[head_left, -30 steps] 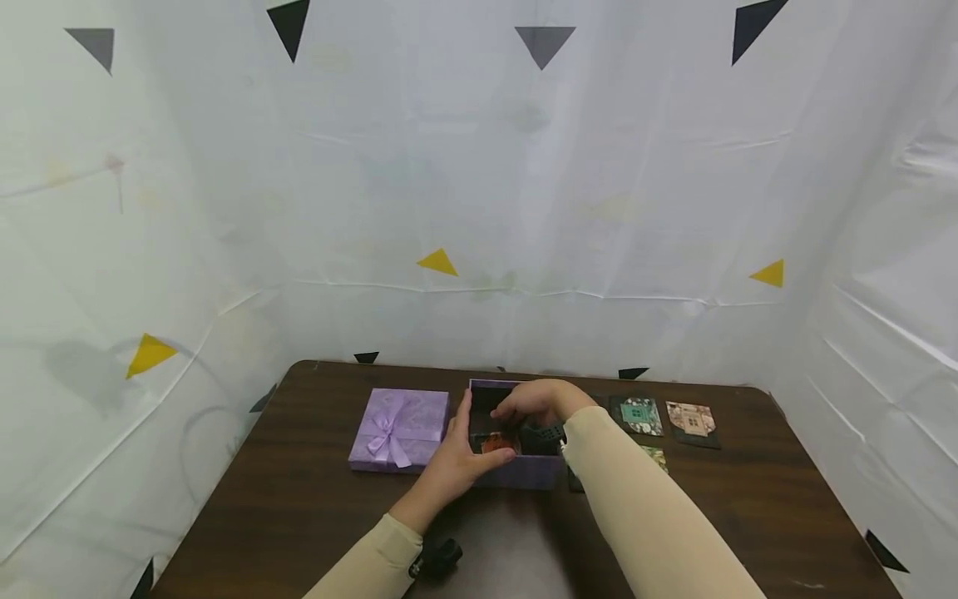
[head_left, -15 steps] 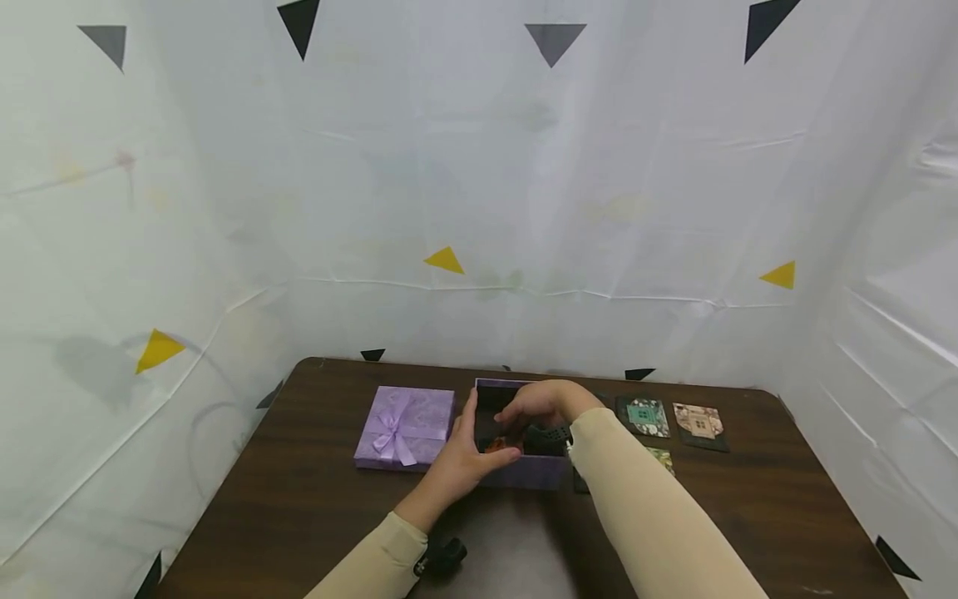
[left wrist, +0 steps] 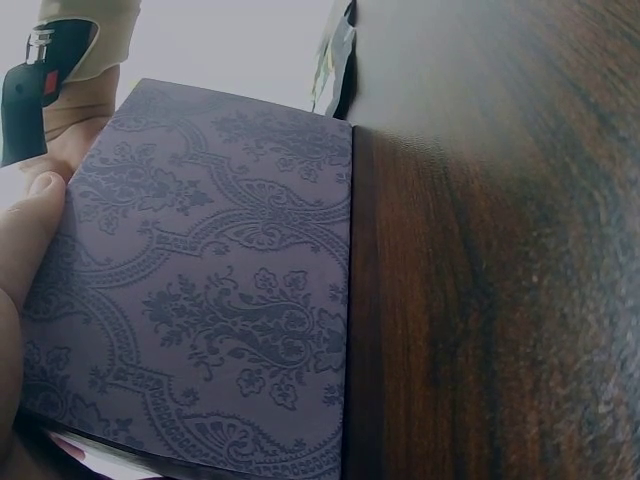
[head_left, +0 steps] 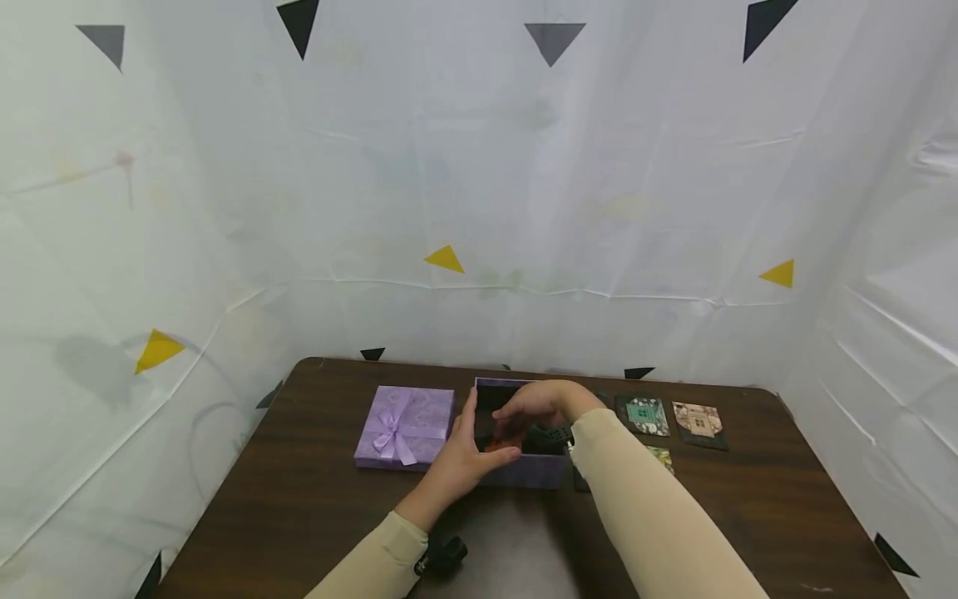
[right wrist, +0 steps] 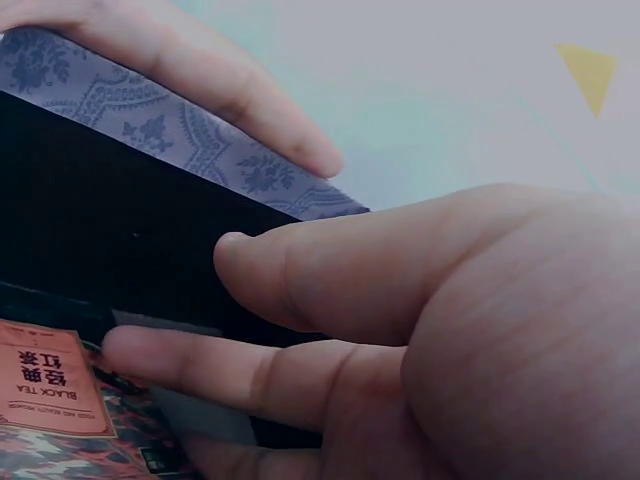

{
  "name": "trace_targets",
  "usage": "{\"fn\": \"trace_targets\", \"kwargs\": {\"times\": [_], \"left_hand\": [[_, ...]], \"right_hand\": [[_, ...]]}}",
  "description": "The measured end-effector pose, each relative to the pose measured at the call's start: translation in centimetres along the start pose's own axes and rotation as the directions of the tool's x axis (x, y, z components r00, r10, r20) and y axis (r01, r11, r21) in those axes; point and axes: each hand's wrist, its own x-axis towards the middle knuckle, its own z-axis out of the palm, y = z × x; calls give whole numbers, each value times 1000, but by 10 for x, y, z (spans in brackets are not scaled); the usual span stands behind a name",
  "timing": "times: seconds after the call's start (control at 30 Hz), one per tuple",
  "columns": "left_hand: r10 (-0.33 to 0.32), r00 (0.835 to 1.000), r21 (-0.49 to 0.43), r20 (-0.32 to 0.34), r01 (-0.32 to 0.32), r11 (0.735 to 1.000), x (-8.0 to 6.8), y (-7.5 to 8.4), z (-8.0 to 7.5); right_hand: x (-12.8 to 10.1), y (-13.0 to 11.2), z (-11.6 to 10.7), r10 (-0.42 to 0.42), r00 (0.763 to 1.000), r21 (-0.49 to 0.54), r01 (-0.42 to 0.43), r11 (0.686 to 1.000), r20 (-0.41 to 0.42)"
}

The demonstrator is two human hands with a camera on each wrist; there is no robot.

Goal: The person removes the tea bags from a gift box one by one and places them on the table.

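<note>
A purple patterned gift box [head_left: 524,472] stands uncovered mid-table, with a dark interior. My left hand [head_left: 458,457] holds its near left corner, thumb along the front rim and fingers along the outside of the left wall. My right hand [head_left: 540,399] reaches inside the box. In the right wrist view, its thumb and fingers are apart, and one fingertip lies at the edge of a black tea sachet [right wrist: 50,385] with an orange label. Whether that fingertip presses on the sachet is hard to tell. Most of the box's right side is hidden by the right forearm.
The box's purple lid [head_left: 407,424], tied with a ribbon bow, lies to the left. Right of the box are a green-labelled sachet [head_left: 644,414], a cream-labelled sachet [head_left: 700,423] and a yellow-green one [head_left: 662,457] partly behind the sleeve. White sheeting hangs behind the table.
The right fingers shift slightly within the box, and the orange-labelled sachet looks shifted and more tilted. The left hand keeps its place on the box. The head view turned a little left.
</note>
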Motion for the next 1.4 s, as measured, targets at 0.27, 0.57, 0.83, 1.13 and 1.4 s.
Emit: {"fn": "trace_targets", "kwargs": {"times": [0.27, 0.57, 0.83, 1.13, 1.4], "left_hand": [[-5, 1000, 5, -4, 5, 1000, 2, 1, -1], [-9, 1000, 19, -9, 9, 1000, 2, 1, 1], [-11, 1000, 13, -10, 12, 1000, 4, 1, 3], [2, 1000, -7, -3, -2, 1000, 2, 1, 2], [-18, 1000, 0, -3, 18, 1000, 0, 2, 2]], "right_hand": [[1, -1, 0, -12, 1000, -12, 12, 1000, 6], [-3, 3, 8, -74, 997, -56, 72, 996, -33], [-12, 7, 13, -159, 979, -95, 147, 984, -131], [-18, 14, 14, -256, 957, -9, 258, 966, -138], [-26, 17, 21, -343, 907, 9, 356, 934, -246]]}}
